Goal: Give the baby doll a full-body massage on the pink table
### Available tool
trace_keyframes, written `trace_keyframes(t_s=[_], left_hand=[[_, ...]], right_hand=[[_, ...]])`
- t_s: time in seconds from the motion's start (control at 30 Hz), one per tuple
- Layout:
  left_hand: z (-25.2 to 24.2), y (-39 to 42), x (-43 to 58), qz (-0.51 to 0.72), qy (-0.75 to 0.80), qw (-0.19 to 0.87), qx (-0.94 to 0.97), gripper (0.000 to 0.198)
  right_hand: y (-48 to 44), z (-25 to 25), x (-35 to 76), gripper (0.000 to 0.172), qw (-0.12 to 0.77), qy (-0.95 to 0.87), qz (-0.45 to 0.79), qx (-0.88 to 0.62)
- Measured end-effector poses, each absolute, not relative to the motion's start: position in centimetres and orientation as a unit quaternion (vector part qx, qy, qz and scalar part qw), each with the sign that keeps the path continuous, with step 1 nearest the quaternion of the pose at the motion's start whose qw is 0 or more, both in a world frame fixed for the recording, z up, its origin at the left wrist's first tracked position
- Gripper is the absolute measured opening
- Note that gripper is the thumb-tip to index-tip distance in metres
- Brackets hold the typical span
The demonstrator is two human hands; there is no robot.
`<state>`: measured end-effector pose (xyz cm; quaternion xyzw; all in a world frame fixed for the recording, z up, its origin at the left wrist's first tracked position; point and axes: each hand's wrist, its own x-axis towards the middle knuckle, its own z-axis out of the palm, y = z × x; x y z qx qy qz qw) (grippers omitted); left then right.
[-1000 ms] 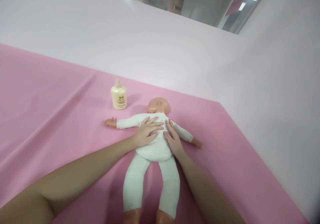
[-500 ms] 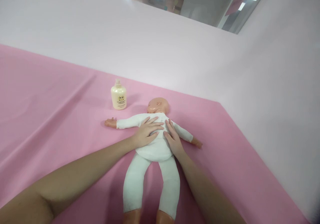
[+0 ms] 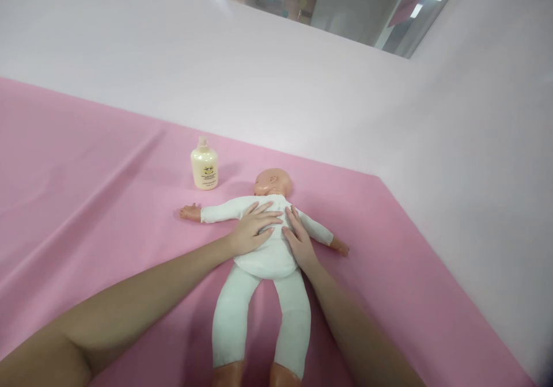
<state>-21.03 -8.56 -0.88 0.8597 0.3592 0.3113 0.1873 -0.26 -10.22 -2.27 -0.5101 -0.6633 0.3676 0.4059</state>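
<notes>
We rest our left hand [image 3: 254,231] and right hand [image 3: 301,244] flat on the doll [image 3: 268,263], probably soft, best cupped mid-body.

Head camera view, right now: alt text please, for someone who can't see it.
A person's left hand and right hand rest on the torso of a white-bodied baby doll lying with arms outspread on a creased pink sheet. A cream-colored bottle stands upright to the left of the doll's head.

No legible text found. The pale yellow bottle [image 3: 204,158], beyond and left of the left hand [image 3: 253,232], bears a dark emblem [image 3: 209,170] above several lines of small print [image 3: 208,178], too fine to read.
</notes>
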Motion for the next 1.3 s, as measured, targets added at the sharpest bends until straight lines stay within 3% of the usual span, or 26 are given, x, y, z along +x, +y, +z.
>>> trace_keyframes(t_s=[1.3], left_hand=[[-0.67,-8.65,-20.98,0.310,0.364,0.192,0.857,0.041]], right_hand=[[-10.15,-2.36,-0.32,0.068,0.410,-0.659,0.371,-0.510]])
